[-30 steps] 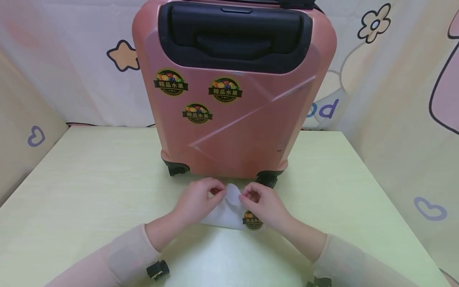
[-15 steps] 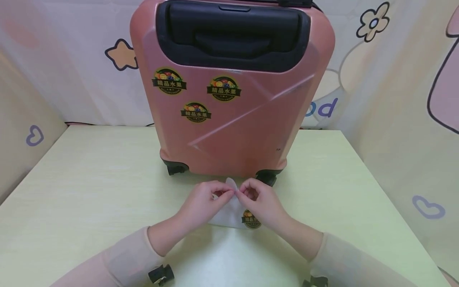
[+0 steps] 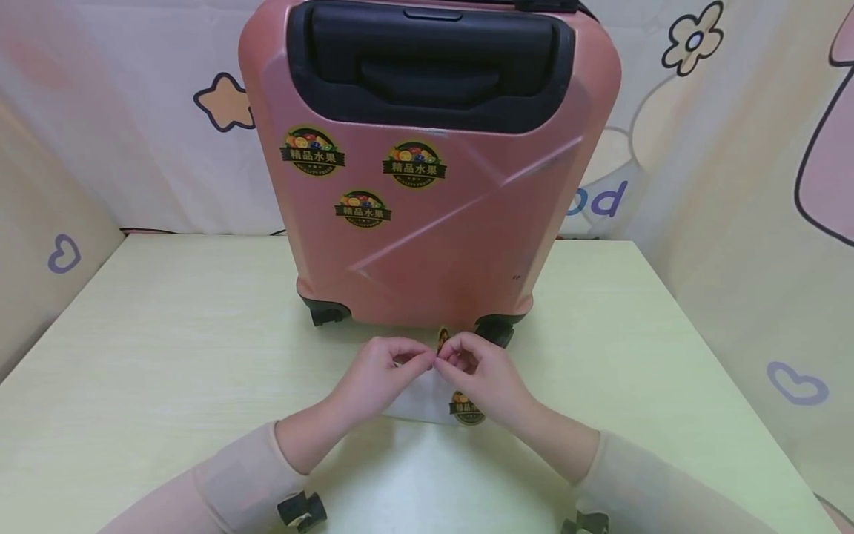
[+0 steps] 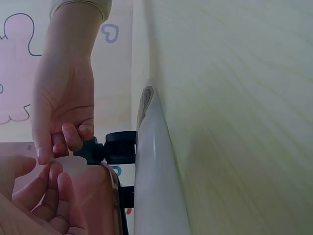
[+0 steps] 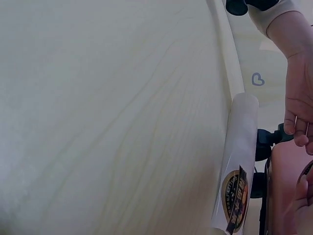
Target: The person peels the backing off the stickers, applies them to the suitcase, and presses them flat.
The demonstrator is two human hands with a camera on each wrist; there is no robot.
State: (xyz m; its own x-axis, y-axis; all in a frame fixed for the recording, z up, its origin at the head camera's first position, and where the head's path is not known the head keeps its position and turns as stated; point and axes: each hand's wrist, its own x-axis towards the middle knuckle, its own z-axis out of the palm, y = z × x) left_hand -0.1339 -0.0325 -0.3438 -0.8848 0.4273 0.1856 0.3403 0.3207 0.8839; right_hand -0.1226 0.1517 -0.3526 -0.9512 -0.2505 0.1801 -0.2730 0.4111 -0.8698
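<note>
A round fruit-label sticker [image 3: 443, 337] stands nearly edge-on between my hands in the head view; its pale back [image 4: 73, 164] shows in the left wrist view. My left hand [image 3: 383, 374] pinches it with thumb and forefinger. From the other side my right hand [image 3: 492, 380] pinches it too, the fingertips meeting. Under the hands lies a curled white sticker sheet [image 3: 416, 400], bearing a printed round label [image 3: 467, 408] near its right end. Behind them stands a pink suitcase [image 3: 454, 245] with three matching stickers, one of them the lower sticker [image 3: 363, 209].
The suitcase stands upright on black wheels [image 3: 328, 312] on a pale wood-grain table [image 3: 200, 319]. Its black handle panel [image 3: 430, 67] is at the top. A patterned cloth [image 3: 133, 111] hangs behind and along both sides.
My left hand has moved right until its fingertips meet those of my right hand. The sticker has turned from showing its white back to nearly edge-on, with some print visible.
</note>
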